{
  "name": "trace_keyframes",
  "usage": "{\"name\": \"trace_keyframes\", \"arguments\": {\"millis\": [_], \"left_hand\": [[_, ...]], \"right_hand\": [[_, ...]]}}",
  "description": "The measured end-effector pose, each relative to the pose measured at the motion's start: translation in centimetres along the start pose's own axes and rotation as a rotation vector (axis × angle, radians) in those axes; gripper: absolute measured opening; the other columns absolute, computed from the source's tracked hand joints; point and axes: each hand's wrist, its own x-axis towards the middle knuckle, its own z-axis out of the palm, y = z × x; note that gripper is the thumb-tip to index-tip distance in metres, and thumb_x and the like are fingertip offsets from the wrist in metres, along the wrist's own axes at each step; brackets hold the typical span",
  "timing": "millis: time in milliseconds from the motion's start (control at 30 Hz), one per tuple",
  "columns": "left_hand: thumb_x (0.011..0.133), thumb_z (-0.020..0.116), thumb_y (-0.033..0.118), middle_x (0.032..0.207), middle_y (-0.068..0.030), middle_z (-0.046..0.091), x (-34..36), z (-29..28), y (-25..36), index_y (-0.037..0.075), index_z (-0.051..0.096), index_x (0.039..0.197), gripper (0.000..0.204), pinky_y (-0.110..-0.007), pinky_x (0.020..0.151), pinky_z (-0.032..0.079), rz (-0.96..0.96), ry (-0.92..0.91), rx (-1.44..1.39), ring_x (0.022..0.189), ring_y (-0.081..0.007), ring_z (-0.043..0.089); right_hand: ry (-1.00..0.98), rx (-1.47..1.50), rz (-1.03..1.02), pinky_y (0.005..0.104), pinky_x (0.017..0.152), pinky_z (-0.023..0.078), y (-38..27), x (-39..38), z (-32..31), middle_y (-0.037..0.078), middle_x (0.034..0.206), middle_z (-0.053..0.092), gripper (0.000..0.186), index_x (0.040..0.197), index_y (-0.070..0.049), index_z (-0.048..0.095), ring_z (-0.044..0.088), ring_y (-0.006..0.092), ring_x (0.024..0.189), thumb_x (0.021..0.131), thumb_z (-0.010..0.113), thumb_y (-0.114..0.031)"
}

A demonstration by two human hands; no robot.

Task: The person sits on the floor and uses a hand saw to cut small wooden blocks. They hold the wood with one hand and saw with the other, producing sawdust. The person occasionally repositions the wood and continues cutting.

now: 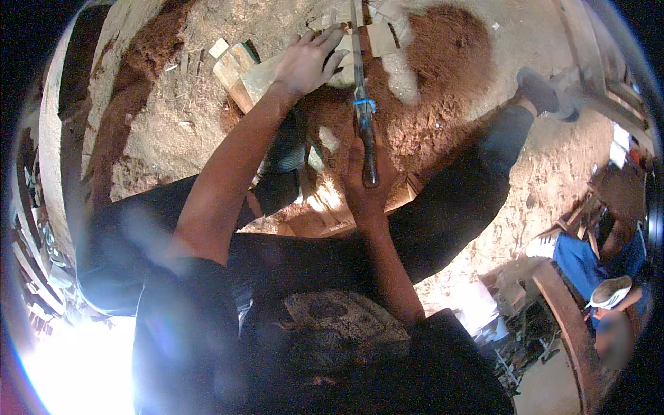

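My left hand lies at the upper middle with its fingers apart, resting on pale wooden pieces. My right hand, below and a little right of it, is wrapped round the dark handle of a long, narrow tool, apparently a saw, with a blue band where handle meets blade. The blade points away from me, just right of my left fingertips; whether it touches the wood I cannot tell. A small pale block lies to the right of the blade.
My legs are spread over dirt ground strewn with reddish sawdust. At the lower right another person in blue trousers sits near a curved wooden beam and clutter. Planks lie along the left rim, beside a glaring light patch.
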Motion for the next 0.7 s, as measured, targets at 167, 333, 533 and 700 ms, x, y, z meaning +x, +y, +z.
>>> {"name": "trace_keyframes", "arguments": {"millis": [167, 333, 533, 700], "left_hand": [[0.102, 0.05, 0.039, 0.133, -0.0147, 0.065, 0.1, -0.9, -0.6, 0.012, 0.051, 0.145, 0.051, -0.05, 0.099, 0.048, -0.08, -0.04, -0.012, 0.116, -0.0366, 0.063], [0.099, 0.051, 0.041, 0.117, -0.0209, 0.071, 0.9, -1.3, 0.9, 0.009, 0.065, 0.13, 0.046, -0.049, 0.099, 0.05, -0.218, -0.055, -0.345, 0.11, -0.0415, 0.066], [0.099, 0.034, 0.049, 0.117, -0.0236, 0.07, 5.7, 0.3, -0.6, 0.007, 0.072, 0.118, 0.06, -0.052, 0.097, 0.051, -0.778, -0.198, -0.151, 0.109, -0.044, 0.067], [0.1, 0.032, 0.051, 0.123, -0.0235, 0.069, 6.2, 1.9, 0.2, 0.004, 0.072, 0.118, 0.064, -0.052, 0.101, 0.049, -0.911, -0.274, -0.049, 0.116, -0.0426, 0.066]], "right_hand": [[-0.124, -0.034, 0.16, 0.0363, 0.067, 0.054, -1.7, 2.9, 1.7, 0.019, 0.082, 0.067, 0.039, 0.127, 0.004, 0.062, 0.066, 0.0195, 0.071, 0.1, 0.061, -0.024], [0.209, 0.009, -0.102, 0.0359, 0.062, 0.052, 2.0, 0.8, 3.5, 0.015, 0.073, 0.063, 0.034, 0.116, 0.005, 0.066, 0.063, 0.0173, 0.065, 0.098, 0.063, -0.024], [0.06, 0.094, -0.086, 0.0321, 0.062, 0.05, 2.6, -0.3, 2.0, 0.008, 0.072, 0.056, 0.04, 0.128, 0.006, 0.06, 0.055, 0.0128, 0.064, 0.101, 0.06, -0.023], [-0.016, 0.108, -0.092, 0.034, 0.061, 0.049, 2.1, -0.7, 1.5, 0.005, 0.07, 0.052, 0.035, 0.118, 0.006, 0.061, 0.053, 0.0126, 0.063, 0.104, 0.057, -0.026]]}}
